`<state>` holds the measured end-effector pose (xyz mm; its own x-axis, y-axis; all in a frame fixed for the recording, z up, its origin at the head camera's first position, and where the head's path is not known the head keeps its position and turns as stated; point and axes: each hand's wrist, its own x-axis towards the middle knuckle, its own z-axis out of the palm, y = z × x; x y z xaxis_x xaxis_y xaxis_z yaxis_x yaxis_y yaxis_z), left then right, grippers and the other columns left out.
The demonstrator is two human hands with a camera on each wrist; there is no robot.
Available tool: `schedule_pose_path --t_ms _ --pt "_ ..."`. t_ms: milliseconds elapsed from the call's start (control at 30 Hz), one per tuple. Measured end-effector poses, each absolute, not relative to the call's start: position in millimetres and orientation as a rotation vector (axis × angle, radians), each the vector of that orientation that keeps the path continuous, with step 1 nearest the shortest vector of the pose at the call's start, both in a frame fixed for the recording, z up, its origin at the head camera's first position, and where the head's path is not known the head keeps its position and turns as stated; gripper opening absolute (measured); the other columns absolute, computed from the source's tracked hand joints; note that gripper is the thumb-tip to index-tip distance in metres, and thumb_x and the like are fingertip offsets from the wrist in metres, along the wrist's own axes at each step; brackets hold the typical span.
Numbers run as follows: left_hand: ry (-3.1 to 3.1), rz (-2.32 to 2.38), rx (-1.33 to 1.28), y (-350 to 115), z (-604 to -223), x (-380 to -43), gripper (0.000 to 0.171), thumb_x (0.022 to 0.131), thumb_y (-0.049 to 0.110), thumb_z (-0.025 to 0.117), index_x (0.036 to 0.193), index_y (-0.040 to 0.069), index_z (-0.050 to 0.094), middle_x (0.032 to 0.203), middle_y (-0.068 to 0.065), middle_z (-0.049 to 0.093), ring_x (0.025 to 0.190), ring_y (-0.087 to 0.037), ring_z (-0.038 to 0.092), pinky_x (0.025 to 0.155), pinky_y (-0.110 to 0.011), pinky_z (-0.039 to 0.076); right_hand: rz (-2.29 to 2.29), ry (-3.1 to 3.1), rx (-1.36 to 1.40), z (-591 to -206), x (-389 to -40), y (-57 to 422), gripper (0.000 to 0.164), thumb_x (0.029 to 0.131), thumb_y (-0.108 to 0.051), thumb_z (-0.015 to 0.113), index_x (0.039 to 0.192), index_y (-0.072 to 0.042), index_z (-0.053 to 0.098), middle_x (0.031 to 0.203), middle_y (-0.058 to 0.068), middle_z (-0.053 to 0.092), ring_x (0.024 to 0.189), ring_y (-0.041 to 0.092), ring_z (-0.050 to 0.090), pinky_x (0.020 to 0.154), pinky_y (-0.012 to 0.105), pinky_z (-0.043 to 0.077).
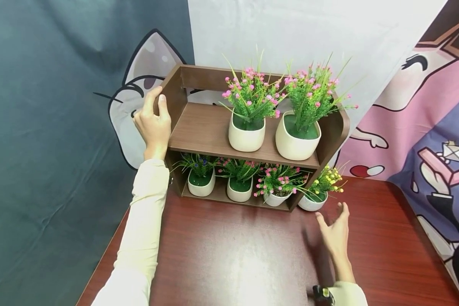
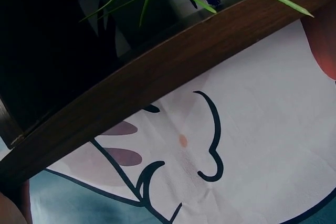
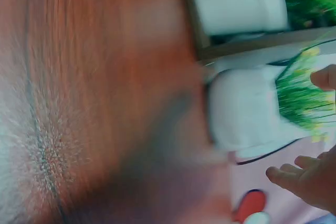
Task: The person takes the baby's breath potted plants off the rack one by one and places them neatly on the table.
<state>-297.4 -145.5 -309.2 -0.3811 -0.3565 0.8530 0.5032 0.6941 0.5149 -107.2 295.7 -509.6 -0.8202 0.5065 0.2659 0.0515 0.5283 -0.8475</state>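
Observation:
My left hand point(image 1: 153, 123) grips the left side panel of a brown two-tier wooden shelf point(image 1: 202, 123), with the thumb toward the inner face. Only a sliver of that hand shows at the lower left corner of the left wrist view. My right hand point(image 1: 335, 233) is in the air over the table, thumb and fingers spread apart. Just beyond it a white pot with yellow flowers point(image 1: 314, 203) stands on the table against the shelf's right end. In the right wrist view the same yellow-flowered pot point(image 3: 244, 109) lies between the hand and the shelf, without contact.
Two cream pots of pink flowers point(image 1: 246, 136) point(image 1: 297, 140) stand on the upper tier's right half. Below are a blue-flowered pot point(image 1: 201, 185) and two pink-flowered ones point(image 1: 239, 190) point(image 1: 277, 198). The reddish-brown table point(image 1: 229, 246) extends in front; a printed cloth point(image 1: 61, 127) hangs behind.

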Motion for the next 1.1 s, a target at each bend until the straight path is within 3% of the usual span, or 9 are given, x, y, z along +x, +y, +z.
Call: schedule_pose_path --t_ms 233,467,633,833,933,1100 --pt "-1.742 -0.924 -0.115 -145 -309 -298 0.026 0.093 0.027 0.055 0.108 0.012 0.070 0.105 0.004 0.069 0.063 -0.035 0.058 0.062 -0.043 0.038 1.295 -2.052 -0.316 -453 -73 261 0.069 0.081 0.004 0.062 0.141 -0.007 0.032 0.139 0.012 0.041 0.127 0.027 0.039 0.102 0.032 0.031" --pt "-1.748 -0.930 -0.116 -145 -310 -298 0.027 0.093 0.028 0.054 0.108 0.012 0.070 0.106 0.004 0.068 0.065 -0.034 0.060 0.064 -0.042 0.040 1.250 -1.886 -0.012 -391 -60 203 0.060 0.076 0.011 0.061 0.131 0.012 0.038 0.131 0.024 0.046 0.124 0.029 0.043 0.103 0.036 0.030" --pt "-1.744 -0.927 -0.116 -145 -309 -298 0.027 0.093 0.028 0.054 0.108 0.012 0.070 0.105 0.004 0.068 0.064 -0.034 0.059 0.063 -0.041 0.039 1.260 -1.832 0.218 -372 -64 174 0.061 0.074 0.008 0.063 0.129 0.015 0.039 0.127 0.030 0.046 0.122 0.033 0.043 0.102 0.037 0.031" --pt "-1.735 -0.924 -0.110 -146 -309 -299 0.027 0.093 0.028 0.055 0.107 0.012 0.071 0.105 0.006 0.069 0.064 -0.035 0.059 0.062 -0.042 0.039 1.321 -1.883 0.372 -354 -75 145 0.066 0.070 0.010 0.063 0.131 0.014 0.038 0.131 0.029 0.044 0.120 0.040 0.042 0.100 0.033 0.034" --pt "-1.736 -0.923 -0.108 -146 -309 -299 0.026 0.093 0.028 0.055 0.107 0.013 0.071 0.105 0.006 0.068 0.067 -0.036 0.060 0.063 -0.043 0.039 1.323 -1.912 0.419 -350 -86 134 0.067 0.073 0.004 0.067 0.133 0.013 0.038 0.133 0.025 0.044 0.121 0.038 0.042 0.099 0.034 0.035" --pt "-1.743 -0.922 -0.111 -146 -309 -297 0.027 0.093 0.028 0.055 0.107 0.012 0.070 0.105 0.005 0.068 0.066 -0.036 0.059 0.063 -0.043 0.039 1.177 -1.972 0.443 -354 -115 124 0.072 0.080 -0.028 0.069 0.137 0.004 0.039 0.135 0.017 0.045 0.122 0.029 0.044 0.096 0.036 0.037"
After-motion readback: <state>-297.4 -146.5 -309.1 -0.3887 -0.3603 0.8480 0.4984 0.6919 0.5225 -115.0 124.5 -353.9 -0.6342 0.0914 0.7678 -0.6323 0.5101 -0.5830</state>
